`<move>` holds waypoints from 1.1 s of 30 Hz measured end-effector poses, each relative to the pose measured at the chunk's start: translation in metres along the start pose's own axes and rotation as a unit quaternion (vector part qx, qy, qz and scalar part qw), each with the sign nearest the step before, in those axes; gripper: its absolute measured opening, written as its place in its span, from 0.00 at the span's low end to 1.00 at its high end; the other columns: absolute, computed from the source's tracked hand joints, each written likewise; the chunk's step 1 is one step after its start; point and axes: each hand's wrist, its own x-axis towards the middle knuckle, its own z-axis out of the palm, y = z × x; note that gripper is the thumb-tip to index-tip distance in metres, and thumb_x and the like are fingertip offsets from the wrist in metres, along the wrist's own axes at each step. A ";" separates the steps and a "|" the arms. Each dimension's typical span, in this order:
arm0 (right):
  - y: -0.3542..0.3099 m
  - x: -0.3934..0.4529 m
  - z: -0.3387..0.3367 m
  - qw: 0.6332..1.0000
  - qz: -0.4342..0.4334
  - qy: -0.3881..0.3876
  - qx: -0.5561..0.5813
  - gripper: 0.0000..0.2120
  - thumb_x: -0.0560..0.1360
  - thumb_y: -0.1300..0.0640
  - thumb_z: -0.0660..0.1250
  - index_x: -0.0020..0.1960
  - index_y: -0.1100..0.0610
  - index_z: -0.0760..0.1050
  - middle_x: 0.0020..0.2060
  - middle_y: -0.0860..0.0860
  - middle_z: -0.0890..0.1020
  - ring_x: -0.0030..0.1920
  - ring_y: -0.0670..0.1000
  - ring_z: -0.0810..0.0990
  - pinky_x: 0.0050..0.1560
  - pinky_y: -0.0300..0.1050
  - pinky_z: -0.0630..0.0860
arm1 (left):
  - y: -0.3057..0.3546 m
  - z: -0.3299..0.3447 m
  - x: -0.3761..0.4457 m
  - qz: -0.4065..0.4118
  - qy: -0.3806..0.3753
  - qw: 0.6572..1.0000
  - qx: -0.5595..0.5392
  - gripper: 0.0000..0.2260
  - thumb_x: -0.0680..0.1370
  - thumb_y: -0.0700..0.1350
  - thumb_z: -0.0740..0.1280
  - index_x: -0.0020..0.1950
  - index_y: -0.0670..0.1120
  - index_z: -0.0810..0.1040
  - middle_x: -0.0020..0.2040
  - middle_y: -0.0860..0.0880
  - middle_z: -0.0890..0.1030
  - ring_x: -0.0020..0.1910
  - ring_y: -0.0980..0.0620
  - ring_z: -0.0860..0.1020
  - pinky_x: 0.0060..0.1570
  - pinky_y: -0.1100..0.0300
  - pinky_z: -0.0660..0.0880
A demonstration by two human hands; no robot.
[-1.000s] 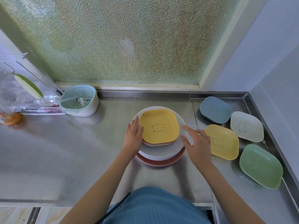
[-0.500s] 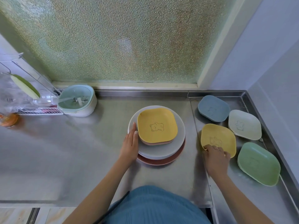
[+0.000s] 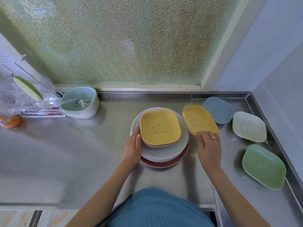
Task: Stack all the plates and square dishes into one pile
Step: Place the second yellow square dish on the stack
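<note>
A pile stands mid-counter: a reddish round plate [image 3: 165, 164] at the bottom, grey round plates [image 3: 164, 153] above it, a pink square dish, and a yellow square dish with a bear drawing [image 3: 159, 127] on top. My left hand [image 3: 133, 148] rests flat against the pile's left rim. My right hand [image 3: 209, 145] grips the near edge of a second yellow square dish [image 3: 199, 120], lifted and tilted just right of the pile. To the right lie a blue square dish [image 3: 218, 109], a white one [image 3: 249, 126] and a green one [image 3: 264, 166].
A pale green strainer bowl [image 3: 80, 102] sits at the back left beside a wire dish rack [image 3: 27, 99]. The steel counter [image 3: 65, 153] ends at a raised rim [image 3: 268, 122] against the right wall. Frosted glass stands behind.
My right hand reached to the yellow dish on the right, took its near edge, and has lifted it left toward the pile. My left hand slid down along the pile's left rim.
</note>
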 end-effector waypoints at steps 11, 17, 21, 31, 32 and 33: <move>-0.036 0.015 -0.010 0.960 -0.209 -0.138 0.129 0.08 0.71 0.68 0.65 0.46 0.62 0.81 0.56 0.58 0.81 0.59 0.55 0.79 0.58 0.46 0.76 | 0.001 -0.001 -0.001 -0.010 -0.003 1.000 -0.007 0.24 0.82 0.56 0.45 0.78 0.52 0.54 0.78 0.53 0.58 0.76 0.54 0.57 0.76 0.51 0.54; -0.037 0.020 -0.007 0.966 -0.100 -0.201 0.131 0.10 0.74 0.72 0.63 0.45 0.61 0.81 0.66 0.58 0.74 0.65 0.55 0.74 0.63 0.43 0.68 | 0.013 -0.003 -0.002 -0.062 0.017 0.992 -0.109 0.23 0.82 0.57 0.47 0.77 0.53 0.56 0.76 0.55 0.61 0.75 0.55 0.59 0.72 0.60 0.55; -0.042 0.025 -0.006 0.959 -0.049 -0.226 0.162 0.15 0.74 0.74 0.59 0.45 0.60 0.81 0.66 0.56 0.74 0.64 0.54 0.75 0.61 0.38 0.68 | 0.021 -0.004 0.000 -0.055 0.029 0.996 -0.063 0.30 0.76 0.67 0.43 0.77 0.59 0.53 0.77 0.56 0.59 0.77 0.53 0.52 0.76 0.46 0.46; -0.060 0.027 0.021 0.960 0.038 -0.242 0.132 0.22 0.80 0.62 0.55 0.73 0.54 0.63 0.64 0.52 0.75 0.41 0.46 0.75 0.44 0.37 0.70 | 0.035 0.001 0.010 -0.009 0.023 0.998 0.053 0.24 0.83 0.47 0.48 0.78 0.53 0.46 0.78 0.53 0.54 0.77 0.50 0.54 0.74 0.41 0.46; -0.058 0.026 0.023 0.961 0.032 -0.236 0.137 0.21 0.80 0.63 0.56 0.72 0.55 0.65 0.70 0.49 0.70 0.41 0.44 0.75 0.45 0.36 0.69 | 0.035 0.002 0.010 -0.005 0.026 0.999 0.048 0.23 0.83 0.46 0.48 0.78 0.52 0.46 0.78 0.53 0.54 0.77 0.50 0.55 0.74 0.41 0.48; -0.056 0.025 0.024 0.962 0.030 -0.233 0.139 0.20 0.80 0.64 0.56 0.71 0.55 0.66 0.72 0.47 0.66 0.42 0.44 0.75 0.45 0.35 0.69 | 0.034 0.002 0.009 -0.004 0.026 0.999 0.040 0.23 0.83 0.46 0.48 0.78 0.52 0.46 0.78 0.52 0.55 0.76 0.49 0.55 0.74 0.42 0.51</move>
